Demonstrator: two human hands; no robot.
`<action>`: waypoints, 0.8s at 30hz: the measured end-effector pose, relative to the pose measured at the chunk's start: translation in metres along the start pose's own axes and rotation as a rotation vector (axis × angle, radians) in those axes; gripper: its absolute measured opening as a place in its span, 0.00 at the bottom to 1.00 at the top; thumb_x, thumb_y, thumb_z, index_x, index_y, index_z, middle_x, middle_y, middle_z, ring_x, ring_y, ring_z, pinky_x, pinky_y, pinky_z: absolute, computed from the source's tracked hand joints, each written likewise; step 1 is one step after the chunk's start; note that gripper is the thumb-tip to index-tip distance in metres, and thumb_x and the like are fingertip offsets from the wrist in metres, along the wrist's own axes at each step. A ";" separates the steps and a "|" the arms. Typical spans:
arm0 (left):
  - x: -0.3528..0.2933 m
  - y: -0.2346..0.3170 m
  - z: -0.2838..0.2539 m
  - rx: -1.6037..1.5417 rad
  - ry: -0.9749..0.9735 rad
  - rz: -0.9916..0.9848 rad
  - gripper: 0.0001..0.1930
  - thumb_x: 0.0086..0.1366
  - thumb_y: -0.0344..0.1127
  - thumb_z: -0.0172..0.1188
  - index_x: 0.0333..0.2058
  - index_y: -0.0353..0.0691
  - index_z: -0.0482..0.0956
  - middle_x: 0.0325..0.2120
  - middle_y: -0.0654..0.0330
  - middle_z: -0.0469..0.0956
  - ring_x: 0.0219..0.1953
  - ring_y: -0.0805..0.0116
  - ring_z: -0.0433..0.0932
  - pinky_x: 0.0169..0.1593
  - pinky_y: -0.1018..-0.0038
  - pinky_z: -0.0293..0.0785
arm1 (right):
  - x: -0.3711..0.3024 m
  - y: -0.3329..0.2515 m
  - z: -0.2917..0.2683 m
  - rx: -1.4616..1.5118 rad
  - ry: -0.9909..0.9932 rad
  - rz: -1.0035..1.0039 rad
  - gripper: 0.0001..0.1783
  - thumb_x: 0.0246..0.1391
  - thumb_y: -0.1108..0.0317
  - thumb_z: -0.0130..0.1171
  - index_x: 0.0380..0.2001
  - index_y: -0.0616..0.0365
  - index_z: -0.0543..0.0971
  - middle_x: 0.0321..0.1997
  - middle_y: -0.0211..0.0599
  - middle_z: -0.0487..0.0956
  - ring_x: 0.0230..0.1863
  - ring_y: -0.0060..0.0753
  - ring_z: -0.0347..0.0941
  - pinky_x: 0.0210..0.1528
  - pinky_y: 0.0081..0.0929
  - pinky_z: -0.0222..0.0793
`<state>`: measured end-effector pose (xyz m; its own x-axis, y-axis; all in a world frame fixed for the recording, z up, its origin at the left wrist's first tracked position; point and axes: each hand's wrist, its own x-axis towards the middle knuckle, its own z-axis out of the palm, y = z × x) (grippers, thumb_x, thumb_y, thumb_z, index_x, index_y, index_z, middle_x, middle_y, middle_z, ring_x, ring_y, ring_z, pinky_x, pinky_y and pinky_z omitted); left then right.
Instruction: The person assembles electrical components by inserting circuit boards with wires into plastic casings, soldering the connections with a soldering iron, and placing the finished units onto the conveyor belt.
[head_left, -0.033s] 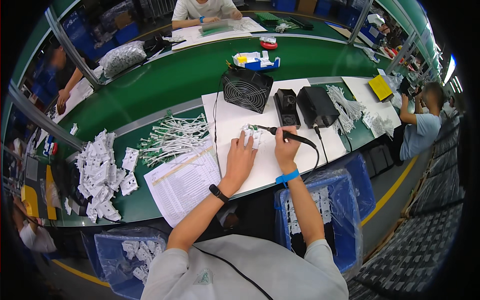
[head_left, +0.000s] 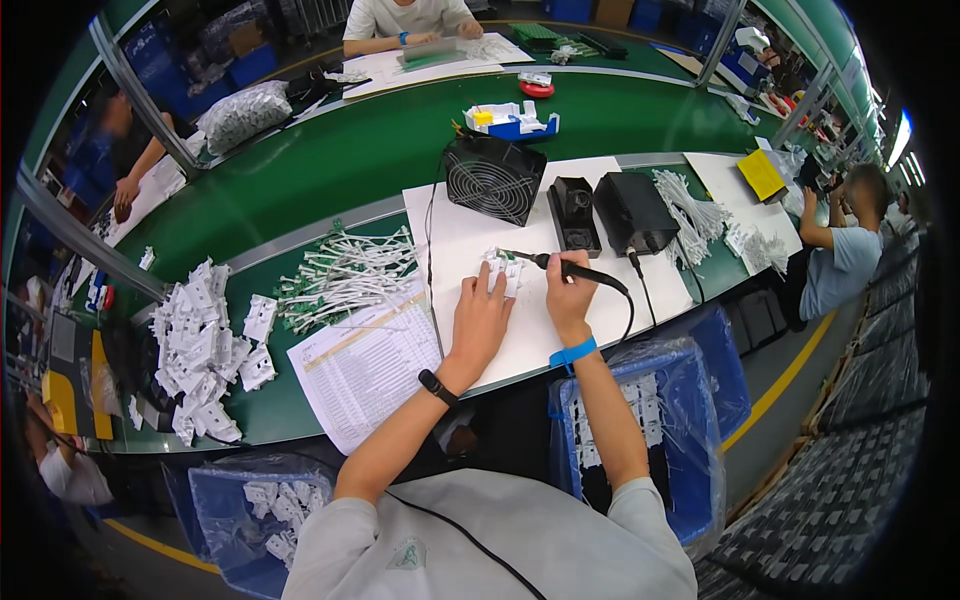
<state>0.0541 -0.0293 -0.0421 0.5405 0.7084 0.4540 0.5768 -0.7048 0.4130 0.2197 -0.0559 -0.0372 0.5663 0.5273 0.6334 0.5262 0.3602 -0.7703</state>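
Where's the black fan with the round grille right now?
In the head view, the black fan stands just above centre, toward the far left of the white board, beyond the left hand and left of the black holder.

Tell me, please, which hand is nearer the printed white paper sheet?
Left: the left hand is just right of the sheet; the right hand is farther right.

No words or numbers can be made out. Small printed rows in a ruled table are carried by the white rectangular paper sheet (head_left: 366, 372) on the green surface (head_left: 280, 410); a small green emblem (head_left: 408, 554) is borne by the light-grey cloth shirt (head_left: 510, 530).
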 end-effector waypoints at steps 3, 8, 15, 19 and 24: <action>-0.003 0.001 0.000 -0.028 0.016 -0.017 0.26 0.61 0.36 0.66 0.55 0.28 0.77 0.62 0.37 0.67 0.52 0.48 0.70 0.54 0.62 0.76 | 0.003 0.005 0.007 0.046 -0.030 0.042 0.07 0.61 0.70 0.64 0.32 0.60 0.76 0.23 0.27 0.73 0.24 0.15 0.65 0.25 0.19 0.60; -0.002 0.005 -0.001 -0.025 0.025 -0.045 0.24 0.62 0.37 0.66 0.54 0.29 0.78 0.62 0.38 0.69 0.51 0.49 0.72 0.51 0.62 0.78 | 0.004 0.011 0.007 0.037 -0.098 0.068 0.09 0.62 0.70 0.64 0.31 0.61 0.76 0.22 0.28 0.72 0.23 0.16 0.64 0.24 0.20 0.60; -0.002 0.004 0.003 0.004 0.042 -0.049 0.24 0.61 0.39 0.67 0.53 0.30 0.79 0.61 0.38 0.70 0.49 0.50 0.73 0.49 0.63 0.79 | 0.004 0.012 0.008 0.023 -0.117 0.085 0.09 0.62 0.69 0.64 0.31 0.61 0.76 0.21 0.27 0.73 0.22 0.15 0.64 0.24 0.20 0.60; -0.001 0.006 0.001 -0.002 0.047 -0.056 0.24 0.61 0.38 0.67 0.53 0.30 0.79 0.61 0.39 0.71 0.48 0.50 0.73 0.48 0.63 0.79 | 0.003 0.010 0.008 0.035 -0.127 0.086 0.09 0.61 0.68 0.64 0.31 0.61 0.77 0.21 0.27 0.73 0.23 0.15 0.65 0.24 0.19 0.60; 0.001 0.007 -0.003 0.011 0.056 -0.047 0.23 0.61 0.38 0.66 0.53 0.31 0.80 0.61 0.39 0.71 0.47 0.49 0.73 0.46 0.62 0.80 | 0.003 0.007 0.009 0.025 -0.131 0.075 0.09 0.61 0.68 0.64 0.31 0.61 0.77 0.22 0.27 0.74 0.23 0.15 0.65 0.24 0.19 0.60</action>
<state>0.0567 -0.0340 -0.0364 0.4780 0.7371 0.4777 0.6074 -0.6702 0.4264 0.2196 -0.0450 -0.0415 0.5148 0.6492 0.5600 0.4686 0.3338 -0.8179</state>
